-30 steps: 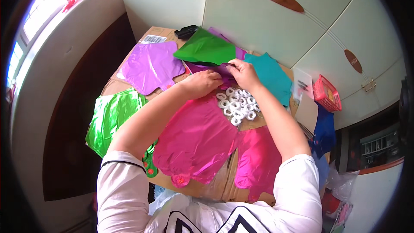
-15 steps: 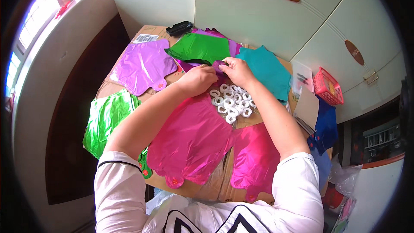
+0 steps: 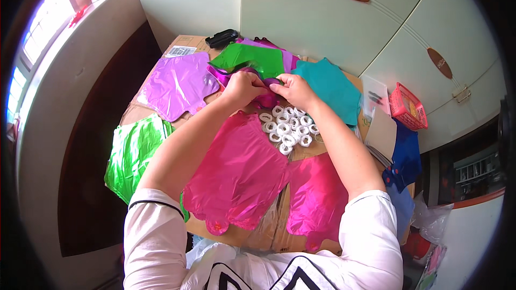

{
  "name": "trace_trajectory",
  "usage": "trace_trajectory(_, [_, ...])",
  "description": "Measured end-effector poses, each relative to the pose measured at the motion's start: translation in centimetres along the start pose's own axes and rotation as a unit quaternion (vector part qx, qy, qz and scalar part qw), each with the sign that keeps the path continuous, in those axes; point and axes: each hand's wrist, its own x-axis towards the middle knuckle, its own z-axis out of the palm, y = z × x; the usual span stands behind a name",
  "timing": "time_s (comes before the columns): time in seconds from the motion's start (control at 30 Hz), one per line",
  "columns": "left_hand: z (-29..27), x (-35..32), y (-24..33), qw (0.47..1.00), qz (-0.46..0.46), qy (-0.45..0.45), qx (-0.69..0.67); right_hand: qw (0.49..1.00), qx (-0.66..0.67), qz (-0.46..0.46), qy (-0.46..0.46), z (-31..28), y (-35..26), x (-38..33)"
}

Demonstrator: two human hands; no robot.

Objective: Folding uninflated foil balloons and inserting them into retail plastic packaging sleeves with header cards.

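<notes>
Both hands come together over the far middle of the cardboard, gripping a crumpled magenta-purple foil piece (image 3: 267,99), which looks like a flat foil balloon. My left hand (image 3: 244,89) has its fingers closed round the left part of it. My right hand (image 3: 293,90) pinches its right end between thumb and fingers. Just below the hands lies a heap of small white rings (image 3: 288,128), like coiled ribbon. Beyond them is a green foil piece (image 3: 252,56), partly covered by the held foil. Large pink foil pieces (image 3: 236,169) lie between my forearms.
Around the cardboard (image 3: 263,231) lie lilac foil (image 3: 174,83), bright green foil (image 3: 134,150), teal foil (image 3: 330,91) and blue foil (image 3: 406,153). A black object (image 3: 222,38) sits at the back edge. A red basket (image 3: 408,107) stands right, near pale cabinets (image 3: 322,21).
My left hand has shifted slightly left and turned. The magenta-purple foil between the hands is spread wider, with more of it showing left of my left hand.
</notes>
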Motion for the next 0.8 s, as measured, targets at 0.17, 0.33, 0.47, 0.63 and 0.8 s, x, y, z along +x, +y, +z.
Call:
trace_trajectory(0.17, [0.2,-0.1,1.0,0.983,0.121,0.113,0.076,0.992,-0.083,-0.090,0.031,0.5,-0.4,0.0])
trace_trajectory(0.33, [-0.6,-2.2,1.9,0.855,0.384,0.032,0.348,0.976,-0.161,-0.046,0.141,-0.1,2.7,3.2])
trace_trajectory(0.47, [1.2,-2.2,-0.1,0.866,0.329,0.118,0.357,0.985,-0.033,-0.104,0.137,-1.8,3.3,5.5])
trace_trajectory(0.63, [0.6,-2.7,-0.9,0.952,0.149,0.021,0.266,0.887,-0.106,-0.138,0.428,-11.2,-7.0,4.7])
trace_trajectory(0.8, [-0.5,-2.6,0.1,0.968,0.084,-0.027,0.237,0.785,-0.212,-0.180,0.554,-21.4,-12.2,-1.2])
